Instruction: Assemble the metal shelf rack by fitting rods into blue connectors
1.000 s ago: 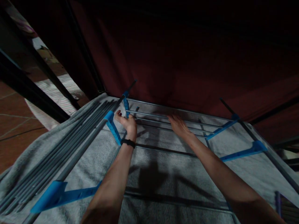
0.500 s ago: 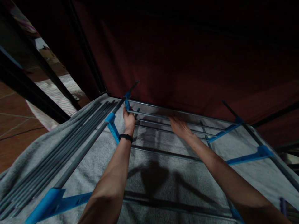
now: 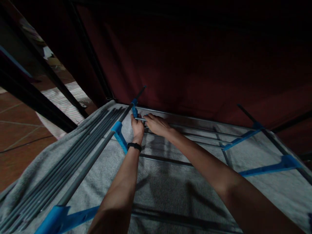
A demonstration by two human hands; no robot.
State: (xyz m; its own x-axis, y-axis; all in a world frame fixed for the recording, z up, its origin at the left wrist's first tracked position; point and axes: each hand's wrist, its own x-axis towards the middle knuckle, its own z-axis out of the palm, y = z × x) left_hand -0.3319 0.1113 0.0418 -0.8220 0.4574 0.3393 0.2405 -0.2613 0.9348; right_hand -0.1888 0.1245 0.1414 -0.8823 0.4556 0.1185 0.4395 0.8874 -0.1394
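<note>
- Grey plush blanket [image 3: 168, 185] spreads below both hands, creased and streaked with shadows.
- Blue bracket [image 3: 55, 219], left of the left hand and much nearer the viewer, is cut off by the lower edge.
- Loose rods [image 3: 73, 169] lie side by side on the blanket, left of the left hand, with a thicker pole [image 3: 90, 164] between.
- Left hand [image 3: 137, 127], wearing a black wristband [image 3: 135, 146], has its fingers bent at a small bracket [image 3: 134, 111] and the end of a thin rod [image 3: 140, 119]; whether it grasps either, I cannot tell.
- Right hand [image 3: 157, 125], just beside it, has its fingers closed around that same rod, which runs rightward past this hand.
- Another bracket [image 3: 240, 139] stands well to the right of the right hand.
- Dark red curtain [image 3: 195, 74] hangs beyond both hands.
- Reddish tiled floor [image 3: 21, 136], far to the left of the left hand, carries a striped cloth [image 3: 57, 97] and a thin cable [image 3: 24, 145]; dark posts [image 3: 46, 70] cross in front.
</note>
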